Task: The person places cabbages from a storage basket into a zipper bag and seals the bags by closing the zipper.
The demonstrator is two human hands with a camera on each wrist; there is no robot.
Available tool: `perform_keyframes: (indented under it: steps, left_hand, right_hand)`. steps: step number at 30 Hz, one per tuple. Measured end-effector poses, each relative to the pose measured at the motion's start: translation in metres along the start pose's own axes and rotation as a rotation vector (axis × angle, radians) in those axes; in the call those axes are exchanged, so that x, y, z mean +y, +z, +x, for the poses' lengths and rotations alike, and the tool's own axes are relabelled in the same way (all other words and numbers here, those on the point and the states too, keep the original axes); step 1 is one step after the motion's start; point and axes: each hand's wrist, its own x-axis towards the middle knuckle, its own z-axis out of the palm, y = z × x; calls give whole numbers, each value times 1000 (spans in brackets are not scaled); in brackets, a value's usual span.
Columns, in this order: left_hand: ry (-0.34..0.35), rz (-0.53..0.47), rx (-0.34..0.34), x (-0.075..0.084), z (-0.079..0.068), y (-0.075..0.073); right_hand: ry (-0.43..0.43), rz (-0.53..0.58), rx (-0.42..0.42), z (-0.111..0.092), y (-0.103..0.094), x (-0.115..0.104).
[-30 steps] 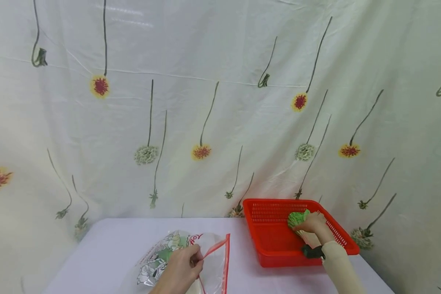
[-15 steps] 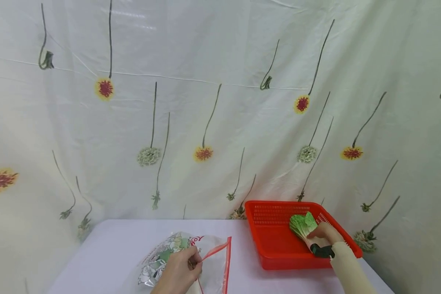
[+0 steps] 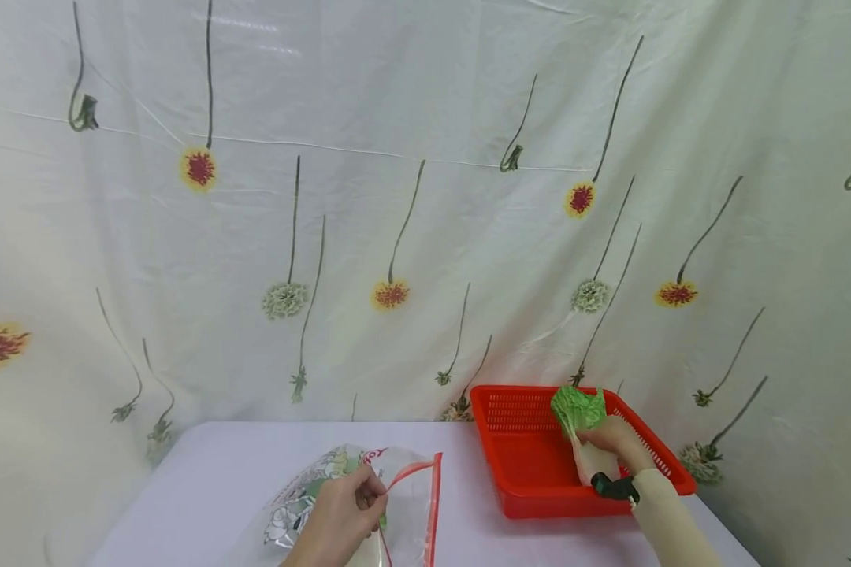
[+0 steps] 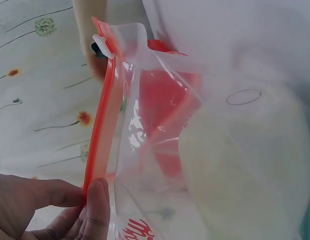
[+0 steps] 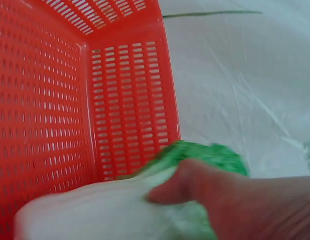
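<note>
My left hand [image 3: 347, 508] pinches the red zip edge of a clear printed zip bag [image 4: 159, 115] between thumb and fingers. Inside the bag a large pale, rounded thing [image 4: 244, 160] shows blurrily through the plastic. A white slider [image 4: 103, 46] sits near the far end of the zip. Over the red basket [image 3: 514, 504], my right hand [image 3: 615, 442] grips a napa cabbage [image 3: 580, 417] around its side. Its green leafy end points away toward the back, the white stem end toward me. In the right wrist view the cabbage [image 5: 105, 210] is motion-blurred, with the thumb across it.
The basket has slotted walls and stands at the right of a white table [image 3: 255, 453]. Behind the table hangs a pale curtain [image 3: 369, 236] with printed flowers.
My right hand has gripped the cabbage and raised it from low in the basket, so its leaves now reach the back rim's height. The left hand keeps its pinch on the bag.
</note>
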Motion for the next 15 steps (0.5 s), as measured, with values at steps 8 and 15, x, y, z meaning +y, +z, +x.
perform_keyframes:
  steps: [8,15]
  left_hand:
    - [-42,-97,30,0,4,-1]
    - [-85,-114,41,2,6,-2]
  right_hand:
    - [-73,192,193,-1,14,-26]
    - [-90,333,221,-32,16,-72]
